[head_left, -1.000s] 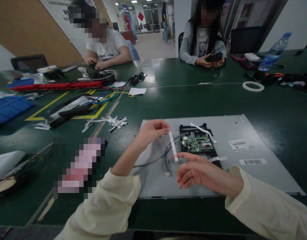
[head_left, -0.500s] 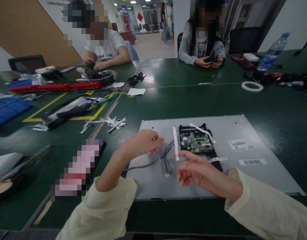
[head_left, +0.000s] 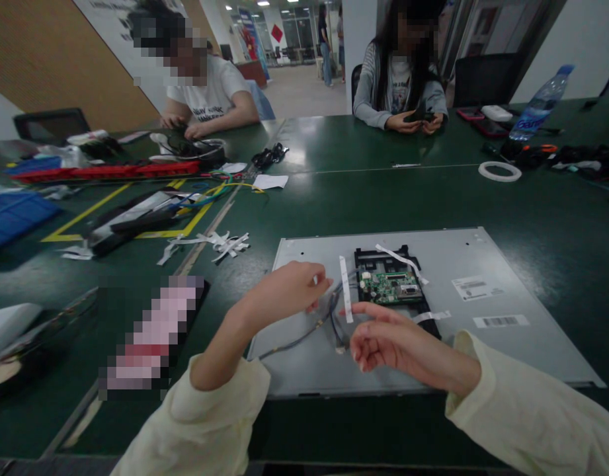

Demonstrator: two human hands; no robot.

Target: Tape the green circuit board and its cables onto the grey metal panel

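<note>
My left hand [head_left: 289, 291] bends over the left part of a flat grey metal panel [head_left: 487, 357]. Its fingers are closed at a bundle of grey cables [head_left: 331, 311]; the exact grip is partly hidden. The cables run from a green circuit board [head_left: 391, 287] in a black plastic frame [head_left: 427, 320], and a small connector [head_left: 340, 348] shows at one end. A short strip of white tape [head_left: 346, 284] clings to the outstretched index fingertip of my right hand [head_left: 391, 340]. The other fingers of that hand are curled. Further tape strips cross the frame onto the panel.
On the left lie a phone [head_left: 155, 330], a pile of torn tape strips [head_left: 229, 244] and a blue bin [head_left: 19, 215]. A tape roll [head_left: 500, 171] and a water bottle [head_left: 539, 106] are at the far right. Two people sit across the green table [head_left: 383, 201].
My left hand has moved slightly right, and the cables and their connector have shifted right and down. The tape strip on my right index fingertip has moved a little left and down.
</note>
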